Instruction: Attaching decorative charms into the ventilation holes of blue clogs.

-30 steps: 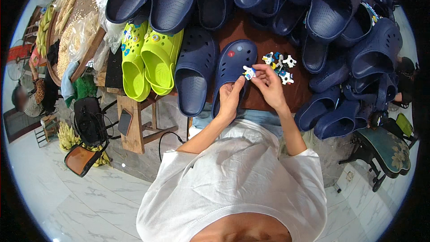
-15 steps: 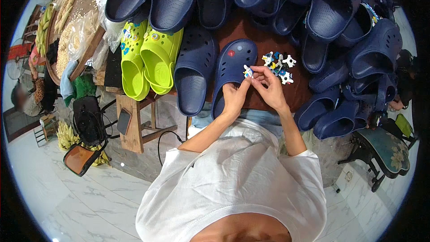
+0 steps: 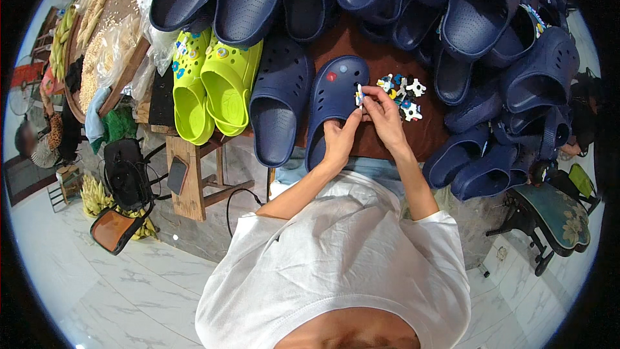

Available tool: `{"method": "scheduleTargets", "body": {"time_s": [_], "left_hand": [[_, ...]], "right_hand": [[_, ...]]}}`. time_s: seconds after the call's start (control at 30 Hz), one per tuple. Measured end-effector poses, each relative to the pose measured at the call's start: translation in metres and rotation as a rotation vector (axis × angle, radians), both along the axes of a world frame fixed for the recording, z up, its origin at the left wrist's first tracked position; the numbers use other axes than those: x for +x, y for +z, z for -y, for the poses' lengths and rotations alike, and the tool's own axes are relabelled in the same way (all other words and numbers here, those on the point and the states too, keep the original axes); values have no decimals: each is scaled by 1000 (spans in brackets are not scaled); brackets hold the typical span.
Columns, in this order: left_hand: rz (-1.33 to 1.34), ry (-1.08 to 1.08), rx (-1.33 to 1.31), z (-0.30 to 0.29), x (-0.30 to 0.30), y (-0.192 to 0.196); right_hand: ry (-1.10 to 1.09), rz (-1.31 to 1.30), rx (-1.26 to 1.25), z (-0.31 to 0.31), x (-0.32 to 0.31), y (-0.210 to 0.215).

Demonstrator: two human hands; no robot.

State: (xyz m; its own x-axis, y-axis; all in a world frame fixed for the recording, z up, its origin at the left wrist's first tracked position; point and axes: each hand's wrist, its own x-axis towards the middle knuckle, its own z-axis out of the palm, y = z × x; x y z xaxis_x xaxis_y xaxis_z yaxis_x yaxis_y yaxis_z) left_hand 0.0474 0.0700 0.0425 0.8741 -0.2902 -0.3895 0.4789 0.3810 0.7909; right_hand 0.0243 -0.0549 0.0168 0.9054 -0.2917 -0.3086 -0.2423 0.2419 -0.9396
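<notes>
A navy foam clog (image 3: 328,98) with holes in its upper lies in front of me, carrying a red charm (image 3: 331,77) and a pale blue charm (image 3: 343,69) near its toe. My left hand (image 3: 339,144) grips the clog, its fingers reaching into the foot opening and mostly hidden there, the thumb outside. Between thumb and fingertips my right hand (image 3: 385,123) pinches a small white shoe charm (image 3: 359,95) against the clog's right side. Just beyond that hand lies a small heap of white, black and coloured charms (image 3: 407,95) on the brown tabletop (image 3: 433,123).
A matching navy clog (image 3: 279,100) and a lime-green pair (image 3: 226,84) with charms stand to the left. Many navy clogs (image 3: 475,10) are piled behind and to the right. A wooden stool (image 3: 186,184) and chair (image 3: 124,174) stand at left, a patterned seat (image 3: 552,213) at right.
My right hand has turned the charm edge-on and holds it against the clog's side. The left hand keeps its grip on the clog, with little movement.
</notes>
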Motion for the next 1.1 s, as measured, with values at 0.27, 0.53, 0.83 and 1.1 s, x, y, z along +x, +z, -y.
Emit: {"method": "scheduleTargets", "body": {"time_s": [0.27,0.53,0.83,1.1], "left_hand": [[-11,-13,-13,-3,-5,-15],[-75,-89,-44,-12,-3,-29],[-143,-131,-39,-16,-3,-30],[-86,-164,-48,-16,2,-37]], "right_hand": [[62,-103,104,25,8,-13],[169,-218,131,37,22,5],[189,-334,155,35,30,1],[40,-59,69,12,18,-7]]}}
